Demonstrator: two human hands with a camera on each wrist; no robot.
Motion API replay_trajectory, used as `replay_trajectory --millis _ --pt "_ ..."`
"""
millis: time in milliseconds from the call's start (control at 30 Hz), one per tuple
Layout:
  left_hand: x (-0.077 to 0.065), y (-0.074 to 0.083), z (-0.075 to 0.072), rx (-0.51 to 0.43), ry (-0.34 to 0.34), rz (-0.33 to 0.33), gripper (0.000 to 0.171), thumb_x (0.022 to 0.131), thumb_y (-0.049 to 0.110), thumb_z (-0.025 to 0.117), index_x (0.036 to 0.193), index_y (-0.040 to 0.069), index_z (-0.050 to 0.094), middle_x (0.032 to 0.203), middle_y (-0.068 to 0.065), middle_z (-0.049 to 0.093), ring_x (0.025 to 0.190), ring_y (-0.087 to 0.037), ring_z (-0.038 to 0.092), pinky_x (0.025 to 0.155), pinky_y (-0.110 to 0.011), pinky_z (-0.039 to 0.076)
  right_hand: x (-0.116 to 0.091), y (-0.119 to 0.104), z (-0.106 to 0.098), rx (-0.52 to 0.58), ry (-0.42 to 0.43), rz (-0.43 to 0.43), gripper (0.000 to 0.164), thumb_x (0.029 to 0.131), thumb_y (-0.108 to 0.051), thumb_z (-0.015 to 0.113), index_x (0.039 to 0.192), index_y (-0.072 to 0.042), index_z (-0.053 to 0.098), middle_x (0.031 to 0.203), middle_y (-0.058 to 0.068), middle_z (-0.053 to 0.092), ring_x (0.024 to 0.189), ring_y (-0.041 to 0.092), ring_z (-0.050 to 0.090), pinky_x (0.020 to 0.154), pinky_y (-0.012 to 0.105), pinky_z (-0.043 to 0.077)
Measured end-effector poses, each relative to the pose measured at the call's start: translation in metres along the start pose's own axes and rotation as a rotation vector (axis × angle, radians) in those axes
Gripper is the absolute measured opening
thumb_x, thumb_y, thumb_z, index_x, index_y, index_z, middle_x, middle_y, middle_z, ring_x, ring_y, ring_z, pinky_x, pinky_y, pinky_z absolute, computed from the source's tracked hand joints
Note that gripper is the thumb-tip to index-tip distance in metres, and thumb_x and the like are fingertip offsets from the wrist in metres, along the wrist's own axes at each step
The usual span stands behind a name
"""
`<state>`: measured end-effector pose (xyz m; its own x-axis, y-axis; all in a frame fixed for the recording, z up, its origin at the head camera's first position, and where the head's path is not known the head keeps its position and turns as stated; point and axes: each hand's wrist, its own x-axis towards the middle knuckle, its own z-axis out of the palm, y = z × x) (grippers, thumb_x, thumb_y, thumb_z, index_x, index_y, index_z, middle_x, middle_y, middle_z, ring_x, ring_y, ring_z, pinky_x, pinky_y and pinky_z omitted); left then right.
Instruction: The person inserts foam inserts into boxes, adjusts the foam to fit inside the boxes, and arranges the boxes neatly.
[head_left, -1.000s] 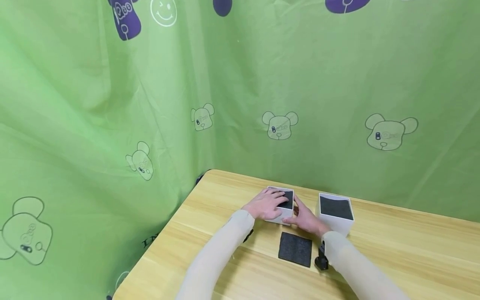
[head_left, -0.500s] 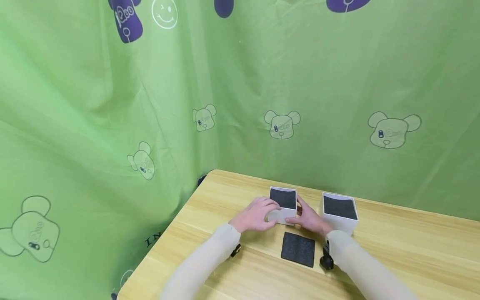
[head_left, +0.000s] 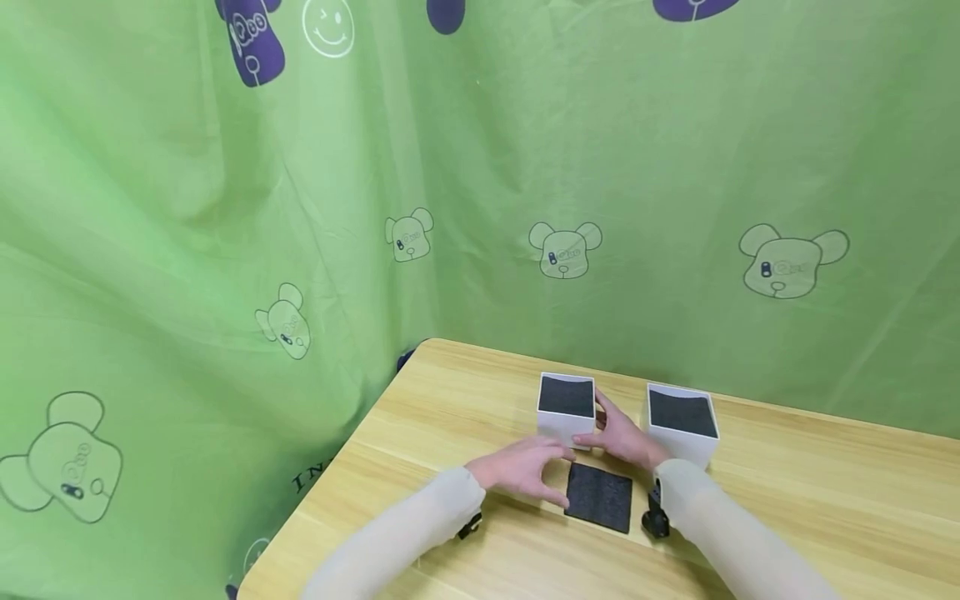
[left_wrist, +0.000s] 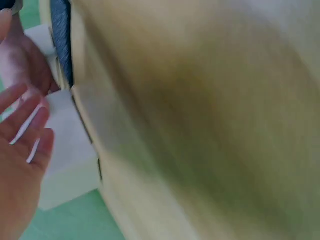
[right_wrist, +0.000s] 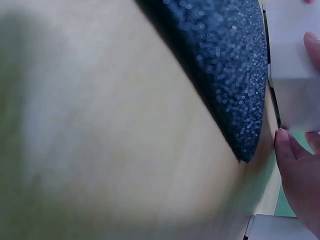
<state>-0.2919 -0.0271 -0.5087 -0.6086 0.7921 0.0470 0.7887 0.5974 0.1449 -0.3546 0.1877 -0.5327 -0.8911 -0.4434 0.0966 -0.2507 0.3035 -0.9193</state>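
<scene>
In the head view, a small white box [head_left: 566, 425] with a black foam sheet [head_left: 567, 396] inside stands near the table's back. My right hand [head_left: 621, 437] holds its right side, thumb at the front corner and fingers along the side. Between box and my forearms lies a loose black foam square [head_left: 598, 497], flat on the table. My left hand [head_left: 521, 467] hovers at that square's left edge, fingers spread and nothing held. The left wrist view shows my left hand [left_wrist: 17, 155] beside the box [left_wrist: 72, 135]. Close up in the right wrist view is the foam square [right_wrist: 225, 65].
A second white box [head_left: 682, 446], also with a black foam sheet [head_left: 682, 412] in it, stands right of my right hand. The wooden table [head_left: 427, 417] ends at a green curtain [head_left: 480, 167] behind and to the left.
My left hand has come off the foam in the left box and moved towards me, down to the loose foam square. The right hand has stayed at the box.
</scene>
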Motion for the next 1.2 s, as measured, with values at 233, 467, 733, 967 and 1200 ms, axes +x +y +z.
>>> replay_trajectory --millis 233,467,733,967,1200 --pt "0.008 0.001 0.016 -0.063 -0.057 0.007 0.080 0.065 0.061 0.064 0.127 0.016 0.042 0.125 0.009 0.042 0.115 -0.002 0.034 0.096 -0.014 0.022 0.002 0.005 0.000 -0.031 0.003 -0.021 0.105 0.069 -0.017 0.075 0.142 -0.013 -0.001 0.143 0.016 0.014 0.122 0.037 0.028 0.093 0.043 0.033" --pt "0.013 0.005 0.017 0.003 -0.064 0.001 0.084 0.063 0.063 0.064 0.128 0.015 0.041 0.125 0.009 0.042 0.115 -0.005 0.035 0.096 -0.017 0.023 0.002 0.005 0.000 0.003 0.000 -0.029 0.104 0.069 -0.014 0.075 0.142 -0.013 0.000 0.142 0.016 0.016 0.121 0.037 0.030 0.092 0.043 0.034" --pt "0.016 0.009 0.023 0.133 -0.084 0.008 0.084 0.062 0.068 0.060 0.127 0.018 0.043 0.126 0.011 0.042 0.112 -0.008 0.035 0.094 -0.019 0.025 0.000 0.007 0.001 -0.008 -0.002 -0.003 0.107 0.068 -0.019 0.075 0.142 -0.013 -0.002 0.144 0.016 0.010 0.122 0.037 0.027 0.092 0.041 0.034" --pt "0.013 0.006 0.018 0.132 -0.130 -0.012 0.087 0.062 0.066 0.062 0.131 0.018 0.039 0.127 0.012 0.040 0.114 -0.006 0.033 0.096 -0.018 0.023 0.000 0.006 0.000 -0.014 0.012 0.000 0.108 0.068 -0.019 0.076 0.142 -0.013 -0.003 0.144 0.017 0.011 0.122 0.037 0.027 0.092 0.042 0.033" --pt "0.014 0.005 0.019 0.102 -0.149 0.011 0.098 0.058 0.069 0.062 0.135 0.017 0.033 0.132 0.012 0.035 0.120 -0.006 0.028 0.099 -0.020 0.020 0.001 0.010 -0.002 0.037 0.004 -0.024 0.106 0.067 -0.014 0.076 0.142 -0.012 0.001 0.143 0.016 0.013 0.122 0.037 0.029 0.091 0.042 0.035"
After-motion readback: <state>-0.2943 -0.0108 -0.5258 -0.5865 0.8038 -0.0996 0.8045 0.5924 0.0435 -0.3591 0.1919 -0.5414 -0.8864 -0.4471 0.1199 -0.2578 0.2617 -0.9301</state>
